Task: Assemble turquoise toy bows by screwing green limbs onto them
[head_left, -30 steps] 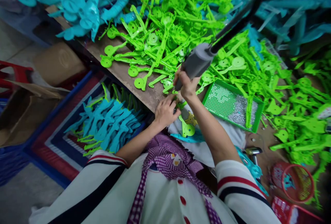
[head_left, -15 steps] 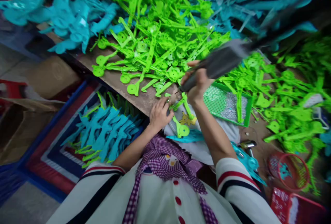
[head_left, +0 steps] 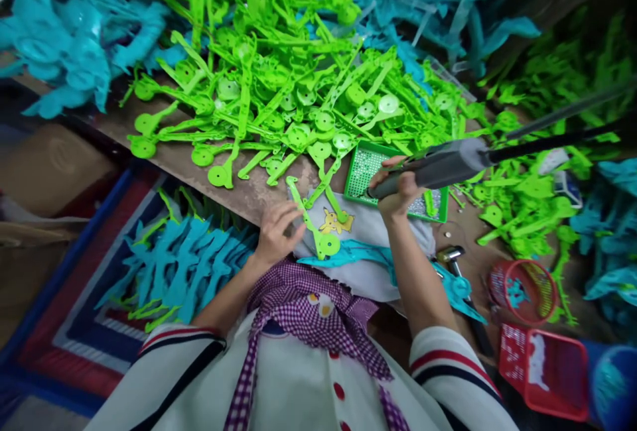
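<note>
At the near edge of the bench (head_left: 249,189), on the white cloth (head_left: 378,235): resting loose, unclenched fingers of the left hand (head_left: 276,232) against the long green plastic piece (head_left: 312,229) lying across it. Just to the right, gripping the grey power screwdriver (head_left: 442,162) tight in the right hand (head_left: 398,191), tip level over the green tray (head_left: 365,152) of small silver bits, apart from the piece. Beyond, a heaped pile of green parts (head_left: 279,73).

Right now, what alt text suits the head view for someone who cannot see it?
A person's right hand grips a grey power screwdriver above a green tray, while the left hand touches a green plastic part on a white cloth. Heaps of green parts and blue parts cover the bench.
</note>
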### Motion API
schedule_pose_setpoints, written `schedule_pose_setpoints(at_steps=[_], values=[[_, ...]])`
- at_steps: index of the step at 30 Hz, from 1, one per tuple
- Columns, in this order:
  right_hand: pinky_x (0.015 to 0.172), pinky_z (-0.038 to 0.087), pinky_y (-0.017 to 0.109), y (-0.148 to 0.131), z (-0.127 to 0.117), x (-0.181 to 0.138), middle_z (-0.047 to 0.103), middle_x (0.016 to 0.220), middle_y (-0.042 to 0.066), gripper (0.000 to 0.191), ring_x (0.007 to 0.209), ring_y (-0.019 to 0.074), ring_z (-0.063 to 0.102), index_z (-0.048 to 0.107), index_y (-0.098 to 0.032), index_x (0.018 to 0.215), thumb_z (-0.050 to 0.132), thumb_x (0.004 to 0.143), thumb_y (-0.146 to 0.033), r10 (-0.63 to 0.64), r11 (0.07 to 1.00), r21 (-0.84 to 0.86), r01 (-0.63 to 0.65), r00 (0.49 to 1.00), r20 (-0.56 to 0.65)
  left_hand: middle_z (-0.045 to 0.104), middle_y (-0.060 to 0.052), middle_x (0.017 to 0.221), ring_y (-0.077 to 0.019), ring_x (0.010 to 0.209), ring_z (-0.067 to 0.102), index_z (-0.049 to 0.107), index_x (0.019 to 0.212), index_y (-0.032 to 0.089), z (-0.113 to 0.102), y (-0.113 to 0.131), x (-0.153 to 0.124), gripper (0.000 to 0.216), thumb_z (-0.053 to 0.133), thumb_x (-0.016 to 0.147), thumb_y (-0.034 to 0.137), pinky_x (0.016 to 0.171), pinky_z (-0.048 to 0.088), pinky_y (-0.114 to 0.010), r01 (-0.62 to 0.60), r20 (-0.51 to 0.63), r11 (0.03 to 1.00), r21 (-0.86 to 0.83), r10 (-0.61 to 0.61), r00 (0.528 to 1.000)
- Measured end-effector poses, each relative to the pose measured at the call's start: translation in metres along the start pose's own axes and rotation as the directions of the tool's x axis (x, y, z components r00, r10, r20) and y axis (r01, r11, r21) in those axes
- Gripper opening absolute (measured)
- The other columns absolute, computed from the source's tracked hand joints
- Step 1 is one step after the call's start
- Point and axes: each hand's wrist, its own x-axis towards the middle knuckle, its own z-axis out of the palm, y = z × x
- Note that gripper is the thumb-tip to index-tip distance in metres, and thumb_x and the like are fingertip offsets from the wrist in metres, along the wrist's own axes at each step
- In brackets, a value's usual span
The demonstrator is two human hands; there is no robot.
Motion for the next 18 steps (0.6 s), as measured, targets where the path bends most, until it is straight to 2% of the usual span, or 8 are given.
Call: schedule_pose_setpoints(at_steps=[2, 4, 6, 8, 11, 13, 18], values=[[0.036, 0.035, 0.026, 0.001, -0.003, -0.001, 0.048, 0.049, -0.007, 0.050, 0.035, 0.0105, 0.046, 0.061, -0.023, 0.074, 0.070, 0.065, -0.071, -0.004, 1.000, 0.014, 0.004, 1.000, -0.005, 0.074, -0.006, 0.114, -0.0218, 0.112, 0.068, 0.066, 0.123, 0.024, -0.011, 0.017, -0.006, 0.033, 0.067, 0.093, 0.035, 0.102, 0.052, -0.040, -0.120, 0.154, 0.990, -0.079, 0.131, 0.979], [0.036, 0.036, 0.026, 0.002, -0.006, -0.001, 0.047, 0.049, -0.008, 0.050, 0.035, 0.0104, 0.046, 0.060, -0.023, 0.073, 0.069, 0.066, -0.072, -0.003, 1.000, 0.005, 0.003, 1.000, -0.008, 0.075, -0.008, 0.118, -0.0228, 0.114, 0.067, 0.065, 0.128, 0.021, -0.017, 0.034, -0.014, 0.045, 0.068, 0.092, 0.047, 0.105, 0.048, -0.041, -0.206, 0.303, 0.972, -0.113, 0.231, 0.925], [0.036, 0.036, 0.026, 0.005, -0.007, -0.001, 0.045, 0.047, -0.008, 0.053, 0.034, 0.0105, 0.045, 0.060, -0.023, 0.072, 0.068, 0.065, -0.075, 0.000, 1.000, -0.020, -0.001, 1.000, -0.021, 0.072, -0.010, 0.127, -0.0237, 0.119, 0.066, 0.062, 0.134, 0.018, -0.017, 0.045, -0.022, 0.055, 0.064, 0.093, 0.055, 0.110, 0.042, -0.042, -0.251, 0.430, 0.964, -0.091, 0.265, 0.863], [0.035, 0.036, 0.026, 0.008, -0.007, -0.002, 0.045, 0.047, -0.008, 0.054, 0.033, 0.0107, 0.045, 0.059, -0.024, 0.071, 0.067, 0.064, -0.077, -0.003, 0.999, -0.035, 0.003, 1.000, -0.023, 0.069, -0.010, 0.134, -0.0225, 0.123, 0.064, 0.059, 0.138, 0.018, -0.013, 0.047, -0.029, 0.050, 0.060, 0.098, 0.047, 0.113, 0.037, -0.040, -0.282, 0.505, 0.958, -0.045, 0.266, 0.821], [0.034, 0.036, 0.026, 0.012, -0.006, 0.000, 0.046, 0.047, -0.008, 0.053, 0.033, 0.0109, 0.046, 0.059, -0.024, 0.070, 0.070, 0.063, -0.076, -0.009, 1.000, -0.020, 0.009, 1.000, 0.003, 0.070, -0.006, 0.133, -0.0182, 0.122, 0.065, 0.060, 0.137, 0.020, -0.006, 0.041, -0.037, 0.037, 0.058, 0.101, 0.031, 0.112, 0.034, -0.038, -0.317, 0.465, 0.949, -0.002, 0.281, 0.839], [0.034, 0.035, 0.026, 0.010, -0.006, 0.002, 0.045, 0.049, -0.008, 0.053, 0.033, 0.0107, 0.045, 0.060, -0.024, 0.073, 0.071, 0.063, -0.075, -0.011, 1.000, -0.013, 0.011, 1.000, 0.004, 0.072, -0.003, 0.130, -0.0159, 0.119, 0.067, 0.062, 0.134, 0.023, -0.001, 0.035, -0.041, 0.034, 0.059, 0.101, 0.029, 0.109, 0.034, -0.037, -0.329, 0.405, 0.944, -0.003, 0.301, 0.863], [0.031, 0.030, 0.024, -0.023, -0.008, 0.004, 0.045, 0.051, -0.009, 0.052, 0.034, 0.0100, 0.043, 0.060, -0.026, 0.083, 0.068, 0.068, -0.076, -0.098, 0.994, 0.047, 0.100, 0.994, -0.049, 0.074, -0.003, 0.125, -0.0168, 0.115, 0.068, 0.063, 0.135, 0.027, 0.007, 0.030, -0.047, 0.034, 0.054, 0.103, 0.022, 0.102, 0.033, -0.039, -0.337, 0.340, 0.941, 0.010, 0.314, 0.886]])
